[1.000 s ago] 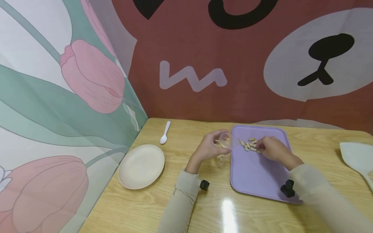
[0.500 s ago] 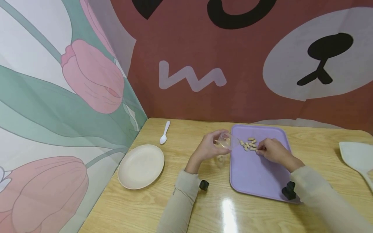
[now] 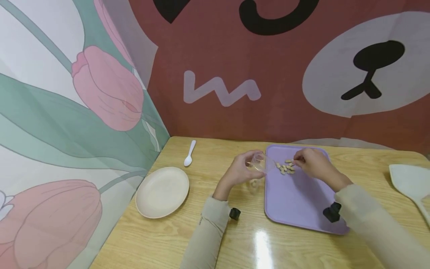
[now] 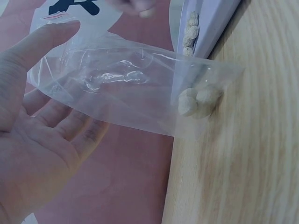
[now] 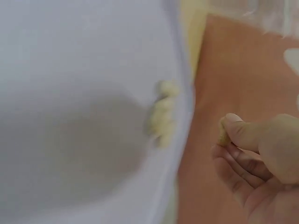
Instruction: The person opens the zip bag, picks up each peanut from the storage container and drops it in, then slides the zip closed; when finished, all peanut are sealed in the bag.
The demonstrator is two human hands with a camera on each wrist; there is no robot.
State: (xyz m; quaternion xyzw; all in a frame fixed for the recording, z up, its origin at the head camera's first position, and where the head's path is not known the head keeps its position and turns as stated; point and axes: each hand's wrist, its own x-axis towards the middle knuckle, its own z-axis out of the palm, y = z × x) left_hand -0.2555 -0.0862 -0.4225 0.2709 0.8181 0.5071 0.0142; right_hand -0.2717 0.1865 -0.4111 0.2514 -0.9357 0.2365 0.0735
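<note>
A clear plastic zip bag (image 4: 135, 88) hangs from my left hand (image 3: 239, 171), its mouth spread between thumb and fingers. A few peanuts (image 4: 200, 100) lie at the bottom of the bag, close over the wooden table beside the tray's left edge. Over the purple tray (image 3: 295, 203), my right hand (image 3: 314, 163) is raised, pinching one peanut (image 5: 223, 134) between thumb and fingertips. Several more peanuts (image 3: 285, 170) lie grouped on the upper left part of the tray, just left of the right hand.
At the left of the wooden table (image 3: 215, 157) stands a round cream plate (image 3: 162, 192), with a white spoon (image 3: 189, 154) behind it. A white spatula (image 3: 408, 181) lies at the far right. Printed cloth hangs behind the table and on its left side.
My right hand has lifted off the group of peanuts with one peanut and moved up towards the tray's far end. The left hand and the bag stay put.
</note>
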